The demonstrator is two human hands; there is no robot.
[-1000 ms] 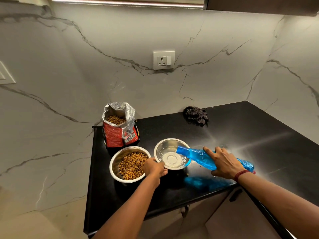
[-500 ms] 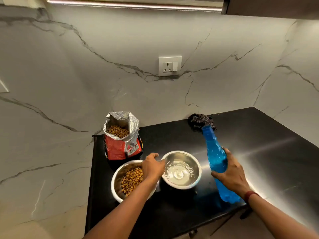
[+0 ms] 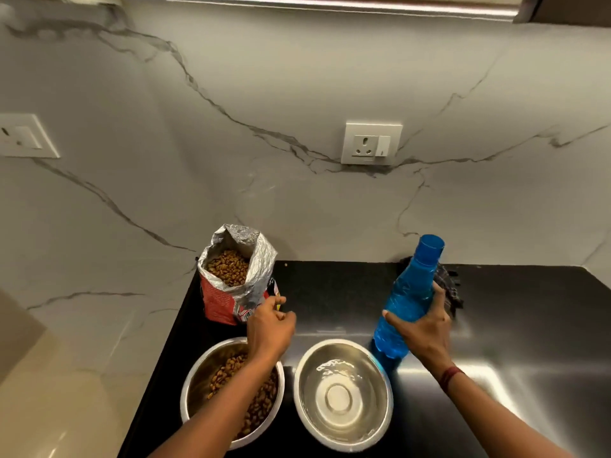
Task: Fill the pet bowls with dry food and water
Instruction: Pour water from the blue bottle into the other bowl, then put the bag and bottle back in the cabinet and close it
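Observation:
Two steel bowls sit side by side near the counter's front edge. The left bowl (image 3: 205, 378) holds brown dry food, partly hidden by my left forearm. The right bowl (image 3: 344, 396) holds clear water. A blue plastic bottle (image 3: 408, 295) stands upright to the right of the water bowl, uncapped, with my right hand (image 3: 425, 328) wrapped around its lower half. My left hand (image 3: 269, 327) hovers between the food bowl and the open red and silver food bag (image 3: 234, 276), fingers loosely curled, holding nothing that I can see.
The black counter (image 3: 334, 292) ends at marble walls behind and to the left. A dark crumpled cloth (image 3: 449, 289) lies behind the bottle. A wall socket (image 3: 372, 143) is above the counter, another (image 3: 23, 135) on the left wall.
The bottle went from tilted over the water bowl to upright on the counter beside it. My left hand left the water bowl's rim and moved up toward the food bag.

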